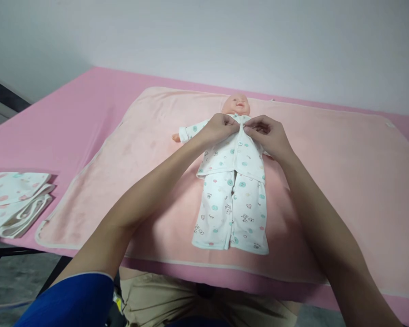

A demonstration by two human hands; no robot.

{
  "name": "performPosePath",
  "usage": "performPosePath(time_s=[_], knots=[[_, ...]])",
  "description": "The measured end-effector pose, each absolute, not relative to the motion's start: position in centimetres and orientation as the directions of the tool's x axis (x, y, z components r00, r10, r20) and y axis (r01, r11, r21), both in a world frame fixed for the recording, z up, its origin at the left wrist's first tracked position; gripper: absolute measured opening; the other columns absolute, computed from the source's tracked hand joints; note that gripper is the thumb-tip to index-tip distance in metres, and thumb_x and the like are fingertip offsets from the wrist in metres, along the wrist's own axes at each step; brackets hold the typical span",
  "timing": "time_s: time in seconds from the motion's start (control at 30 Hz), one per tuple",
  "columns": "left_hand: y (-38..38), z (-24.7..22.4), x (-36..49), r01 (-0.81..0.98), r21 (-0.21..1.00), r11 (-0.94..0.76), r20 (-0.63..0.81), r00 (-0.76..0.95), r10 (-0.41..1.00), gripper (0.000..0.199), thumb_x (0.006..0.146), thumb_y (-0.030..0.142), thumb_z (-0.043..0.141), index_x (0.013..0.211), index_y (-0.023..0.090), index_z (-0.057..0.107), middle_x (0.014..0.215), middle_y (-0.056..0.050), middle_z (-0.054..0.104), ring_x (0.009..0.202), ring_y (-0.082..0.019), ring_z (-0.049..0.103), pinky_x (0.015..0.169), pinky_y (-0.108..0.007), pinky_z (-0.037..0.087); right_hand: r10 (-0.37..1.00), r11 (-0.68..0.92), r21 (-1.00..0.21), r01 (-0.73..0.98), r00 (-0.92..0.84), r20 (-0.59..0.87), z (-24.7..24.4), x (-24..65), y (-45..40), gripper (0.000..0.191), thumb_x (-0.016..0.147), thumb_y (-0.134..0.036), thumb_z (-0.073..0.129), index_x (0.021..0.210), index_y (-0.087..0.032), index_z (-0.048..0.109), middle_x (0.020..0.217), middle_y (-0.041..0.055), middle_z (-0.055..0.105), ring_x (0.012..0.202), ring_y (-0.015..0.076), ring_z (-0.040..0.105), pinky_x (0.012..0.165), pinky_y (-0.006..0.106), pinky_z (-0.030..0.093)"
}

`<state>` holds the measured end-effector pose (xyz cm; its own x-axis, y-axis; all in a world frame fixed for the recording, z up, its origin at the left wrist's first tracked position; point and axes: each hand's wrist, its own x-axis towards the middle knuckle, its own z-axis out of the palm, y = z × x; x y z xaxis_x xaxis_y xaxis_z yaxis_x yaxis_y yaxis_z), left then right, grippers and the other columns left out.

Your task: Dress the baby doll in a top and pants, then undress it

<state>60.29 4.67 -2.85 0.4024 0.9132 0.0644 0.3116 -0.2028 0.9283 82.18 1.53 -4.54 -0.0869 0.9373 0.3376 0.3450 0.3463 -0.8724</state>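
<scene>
A baby doll (236, 105) lies on its back, head toward the wall. It wears a white printed top (221, 156) and matching trousers (213, 209). At the upper chest, my left hand (221, 128) pinches the top's front edge near the collar. Opposite it, my right hand (267, 134) has its thumb and fingers closed on the other front edge, almost meeting the left fingertips. A button shows on the front just below my hands. One doll hand (176, 137) sticks out of the sleeve at the left; the other arm is mostly hidden behind my right hand.
Beneath the doll a pale pink blanket (344, 181) with white edging is spread over a pink-covered table (98, 100). Folded printed cloths (18, 200) sit at the table's left front edge. A plain wall (225, 41) stands behind the table.
</scene>
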Motion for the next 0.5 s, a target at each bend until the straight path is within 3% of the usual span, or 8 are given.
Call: performPosePath(time_s=[0.13, 0.33, 0.5], knots=[[4.9, -3.0, 60.2, 0.316, 0.93, -0.187, 0.051, 0.394, 0.918, 0.042, 0.094, 0.024, 0.071, 0.069, 0.022, 0.037, 0.072, 0.0, 0.036, 0.068, -0.014, 0.034, 0.068, -0.035, 0.03, 0.949, 0.314, -0.895, 0.316, -0.076, 0.306, -4.3, 82.0, 1.3, 0.032, 0.081, -0.055, 0.097, 0.092, -0.03, 0.081, 0.105, 0.0049, 0.084, 0.103, 0.0285, 0.077, 0.092, 0.047, 0.066], [5.1, -3.2, 60.1, 0.285, 0.942, -0.179, 0.048, 0.413, 0.91, 0.039, 0.095, 0.028, 0.073, 0.07, 0.022, 0.043, 0.07, 0.0, 0.038, 0.067, -0.014, 0.035, 0.067, -0.034, 0.033, 0.955, 0.293, -0.923, 0.248, -0.029, 0.295, -5.2, 81.8, 1.9, 0.035, 0.079, -0.056, 0.098, 0.088, -0.029, 0.079, 0.098, 0.004, 0.081, 0.097, 0.0256, 0.075, 0.087, 0.043, 0.065], [5.3, -3.3, 60.0, 0.247, 0.961, -0.127, 0.011, 0.424, 0.906, 0.045, 0.099, 0.035, 0.074, 0.068, 0.022, 0.044, 0.067, 0.002, 0.034, 0.063, -0.012, 0.029, 0.063, -0.033, 0.026, 0.952, 0.303, -0.923, 0.236, -0.038, 0.303, -5.5, 82.0, 2.0, 0.032, 0.078, -0.049, 0.099, 0.086, -0.027, 0.079, 0.097, 0.0034, 0.08, 0.092, 0.0223, 0.072, 0.088, 0.041, 0.062]])
